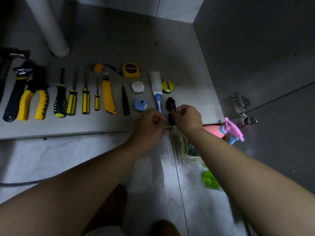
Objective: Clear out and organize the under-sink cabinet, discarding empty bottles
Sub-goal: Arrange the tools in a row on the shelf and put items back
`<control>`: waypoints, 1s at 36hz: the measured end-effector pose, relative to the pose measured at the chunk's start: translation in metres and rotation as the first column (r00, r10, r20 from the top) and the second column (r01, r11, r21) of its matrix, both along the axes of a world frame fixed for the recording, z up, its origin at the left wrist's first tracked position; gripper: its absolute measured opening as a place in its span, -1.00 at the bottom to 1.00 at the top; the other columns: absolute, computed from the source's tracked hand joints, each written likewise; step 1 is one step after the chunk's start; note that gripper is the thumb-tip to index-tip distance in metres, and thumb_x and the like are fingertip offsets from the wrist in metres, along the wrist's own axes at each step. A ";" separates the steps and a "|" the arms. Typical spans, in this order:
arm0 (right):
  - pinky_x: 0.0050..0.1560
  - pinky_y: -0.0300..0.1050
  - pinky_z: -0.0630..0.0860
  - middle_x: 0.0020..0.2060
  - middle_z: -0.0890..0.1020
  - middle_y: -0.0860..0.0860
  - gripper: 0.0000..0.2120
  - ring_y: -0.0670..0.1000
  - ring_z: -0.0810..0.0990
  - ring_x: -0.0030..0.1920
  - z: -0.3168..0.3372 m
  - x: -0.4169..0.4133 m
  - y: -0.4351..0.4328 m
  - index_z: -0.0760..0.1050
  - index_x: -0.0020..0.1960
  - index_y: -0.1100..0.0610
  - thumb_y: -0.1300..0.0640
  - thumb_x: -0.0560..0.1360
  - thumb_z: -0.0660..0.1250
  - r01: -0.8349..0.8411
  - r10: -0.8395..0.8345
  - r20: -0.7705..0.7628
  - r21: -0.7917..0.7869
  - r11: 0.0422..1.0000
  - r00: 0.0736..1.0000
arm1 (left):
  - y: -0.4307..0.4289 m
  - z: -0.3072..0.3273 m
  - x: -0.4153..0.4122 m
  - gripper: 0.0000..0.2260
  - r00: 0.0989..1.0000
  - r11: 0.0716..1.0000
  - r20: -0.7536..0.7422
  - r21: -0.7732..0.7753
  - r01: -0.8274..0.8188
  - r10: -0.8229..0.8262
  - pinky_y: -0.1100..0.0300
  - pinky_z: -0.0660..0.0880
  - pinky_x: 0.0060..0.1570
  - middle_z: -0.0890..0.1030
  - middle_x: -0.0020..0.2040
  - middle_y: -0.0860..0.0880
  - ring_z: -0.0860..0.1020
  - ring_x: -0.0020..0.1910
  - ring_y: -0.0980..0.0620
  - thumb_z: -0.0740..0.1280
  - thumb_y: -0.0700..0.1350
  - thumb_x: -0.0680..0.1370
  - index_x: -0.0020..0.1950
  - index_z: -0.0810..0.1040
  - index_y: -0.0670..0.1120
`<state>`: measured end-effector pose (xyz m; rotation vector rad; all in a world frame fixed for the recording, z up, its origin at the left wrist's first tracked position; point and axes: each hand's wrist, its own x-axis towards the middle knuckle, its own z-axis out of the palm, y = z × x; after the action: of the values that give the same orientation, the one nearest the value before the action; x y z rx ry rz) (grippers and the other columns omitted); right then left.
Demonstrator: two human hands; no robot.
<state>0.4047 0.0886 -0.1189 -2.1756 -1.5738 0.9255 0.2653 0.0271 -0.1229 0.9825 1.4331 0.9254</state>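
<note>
My left hand (150, 120) and my right hand (186, 116) are both clenched at the front edge of the cabinet floor (119, 41), close together. They seem to grip the mouth of a clear plastic bag (190, 167) that hangs down over the tiled floor. Inside the bag are a green bottle (209, 179) and a pink spray bottle (213, 130), whose trigger head pokes out to the right. A small black object (171, 103) lies just beyond my right hand's fingers.
Tools lie in a row on the cabinet floor: wrench (15, 92), pliers (32, 101), several screwdrivers (60, 99), a yellow knife (108, 96), tape measure (131, 70), brush (157, 92), two caps. A white drain pipe (51, 28) stands at the back left. A door hinge (242, 106) is on the right.
</note>
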 end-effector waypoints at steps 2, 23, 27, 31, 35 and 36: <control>0.03 -0.13 0.52 -0.11 0.65 0.01 -0.93 0.07 0.61 -0.01 -0.002 0.000 0.004 0.59 -0.03 0.07 0.08 0.55 0.40 -0.022 0.022 0.013 0.024 0.999 1.000 | -0.002 -0.001 0.002 -0.89 0.999 0.999 -0.035 0.014 0.037 -0.036 0.35 0.49 -0.35 0.63 -0.17 -0.02 0.60 -0.34 0.20 0.28 -0.23 0.64 -0.02 0.56 -0.07; 0.17 0.01 0.48 0.13 0.55 0.23 -0.69 0.25 0.55 0.13 0.007 0.090 -0.075 0.46 0.23 0.25 0.09 0.57 0.32 -0.143 0.198 0.328 -0.184 0.972 0.924 | -0.032 -0.038 0.017 -0.82 0.859 0.902 -0.276 -0.098 0.421 -0.431 0.07 0.63 -0.07 0.65 -0.15 0.11 0.66 -0.19 0.12 0.31 -0.14 0.55 -0.14 0.56 0.15; 0.24 0.06 0.43 0.25 0.49 0.30 -0.56 0.29 0.49 0.23 -0.012 0.078 -0.082 0.33 0.34 0.34 0.06 0.61 0.29 -0.096 0.191 0.312 -0.295 0.951 0.931 | -0.037 -0.047 0.013 -0.84 0.875 0.896 -0.207 -0.177 0.407 -0.438 -0.02 0.66 -0.05 0.67 -0.16 -0.01 0.69 -0.20 0.00 0.34 -0.20 0.55 -0.13 0.57 0.07; 0.28 0.09 0.43 0.29 0.48 0.34 -0.56 0.32 0.48 0.30 -0.029 0.065 -0.077 0.29 0.35 0.37 0.06 0.64 0.24 0.008 0.075 0.267 -0.296 0.955 0.961 | -0.040 -0.053 0.010 -0.87 0.892 0.897 -0.178 -0.243 0.369 -0.415 0.13 0.59 -0.15 0.69 -0.09 -0.10 0.69 -0.13 -0.05 0.32 -0.23 0.58 -0.06 0.60 -0.01; 0.34 0.14 0.44 0.29 0.51 0.26 -0.43 0.29 0.49 0.31 -0.046 0.059 -0.072 0.33 0.38 0.31 -0.08 0.58 0.34 0.089 -0.004 0.234 -0.355 0.930 0.972 | -0.040 -0.058 0.009 -0.87 0.908 0.896 -0.154 -0.293 0.334 -0.389 0.02 0.62 -0.03 0.68 -0.05 -0.12 0.67 -0.05 -0.09 0.31 -0.21 0.61 -0.06 0.60 -0.02; 0.33 0.14 0.46 0.29 0.51 0.25 -0.37 0.26 0.51 0.31 -0.049 0.058 -0.071 0.33 0.39 0.30 -0.10 0.53 0.40 0.105 -0.028 0.207 -0.373 0.922 0.978 | -0.040 -0.059 0.009 -0.86 0.908 0.891 -0.150 -0.310 0.333 -0.391 -0.03 0.63 0.02 0.67 -0.03 -0.12 0.66 -0.03 -0.10 0.31 -0.20 0.62 -0.07 0.59 0.00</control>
<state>0.4623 0.0174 -0.1684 -2.6466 -1.4895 1.1015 0.2744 -0.0130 -0.1823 1.1090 1.4378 0.3392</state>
